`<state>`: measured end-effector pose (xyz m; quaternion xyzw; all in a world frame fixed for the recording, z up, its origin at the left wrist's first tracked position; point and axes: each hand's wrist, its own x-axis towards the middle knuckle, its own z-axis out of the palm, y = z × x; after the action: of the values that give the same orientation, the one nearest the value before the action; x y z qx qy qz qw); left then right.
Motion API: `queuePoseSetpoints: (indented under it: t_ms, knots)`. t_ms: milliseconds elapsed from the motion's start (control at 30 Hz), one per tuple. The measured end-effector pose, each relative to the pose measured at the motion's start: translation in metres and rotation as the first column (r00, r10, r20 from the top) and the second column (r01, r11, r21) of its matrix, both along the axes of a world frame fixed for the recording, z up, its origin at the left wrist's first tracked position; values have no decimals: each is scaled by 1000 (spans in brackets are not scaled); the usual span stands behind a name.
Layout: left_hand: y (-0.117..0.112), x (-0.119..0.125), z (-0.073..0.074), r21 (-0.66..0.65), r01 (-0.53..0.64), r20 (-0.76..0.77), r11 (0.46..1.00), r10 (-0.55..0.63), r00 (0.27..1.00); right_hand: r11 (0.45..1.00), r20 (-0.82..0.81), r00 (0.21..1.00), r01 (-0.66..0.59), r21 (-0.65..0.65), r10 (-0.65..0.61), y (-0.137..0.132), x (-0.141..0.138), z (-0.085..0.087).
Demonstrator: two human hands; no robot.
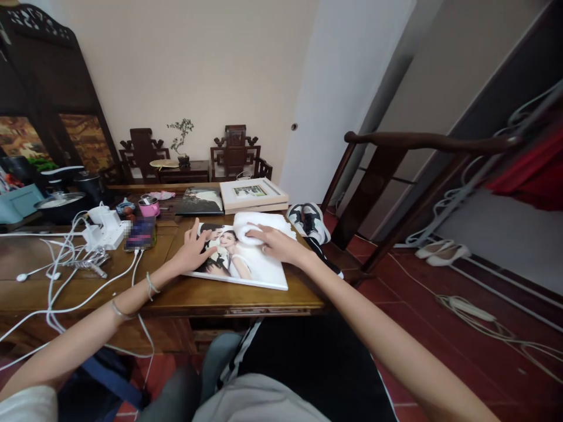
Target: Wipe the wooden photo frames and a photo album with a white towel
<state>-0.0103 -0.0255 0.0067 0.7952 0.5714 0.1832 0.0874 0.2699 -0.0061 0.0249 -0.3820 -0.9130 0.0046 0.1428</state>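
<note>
A white-edged photo panel (263, 272) lies flat on the wooden table (185, 296), with a couple pictured on it. My left hand (192, 251) rests on its left side, fingers spread. A folded white cloth (243, 225) is under my right hand (280, 244), whose fingers are closed on it. The cloth lies over the panel's upper part, and its ragged edge reaches the panel's far right corner. Part of the picture is hidden by the cloth and both hands.
Behind the panel are a dark picture (200, 200) and a stacked pale frame (254, 193). A power strip (105, 228), tangled white cables, a phone (139, 233) and a pink cup (149, 206) occupy the left. Sneakers (310, 221) sit beyond the right edge, by a wooden chair (373, 187).
</note>
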Motion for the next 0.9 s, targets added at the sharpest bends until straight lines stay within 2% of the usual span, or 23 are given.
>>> queuePoseSetpoints:
  t_ms: [100, 200, 300, 467, 567, 633, 733, 833, 900]
  knots:
    - [6, -9, 1, -28, 122, 26, 992, -122, 992, 998, -49, 997, 56, -1, -56, 31, 0, -5]
    - [6, -10, -3, 35, 155, 80, 987, -157, 984, 995, -79, 991, 104, 4, -103, 35, -1, -6]
    - [3, -6, -8, 60, 127, 127, 990, -134, 983, 997, -68, 996, 67, 27, -65, 1, 1, -8]
    - [4, -5, -9, 37, 87, 138, 996, -91, 986, 992, -46, 991, -124, -7, 123, -90, 14, -4]
    - [10, -10, -6, 8, 115, 64, 993, -115, 991, 982, -23, 983, -185, -38, 185, -109, 15, 0]
    - [15, -13, -4, 3, 158, 31, 987, -158, 987, 985, -17, 986, -167, -46, 166, -96, 11, -1]
    - [19, -13, -4, 37, 177, 21, 984, -178, 984, 994, -8, 995, -103, -37, 103, -45, 5, -6]
    - [19, -6, -5, 59, 112, 21, 992, -113, 993, 1000, -16, 1000, -1, -27, 0, 12, 1, -9]
    - [18, 1, -4, 55, 55, 10, 997, -55, 998, 998, -34, 998, 61, -19, -62, 35, -1, -9]
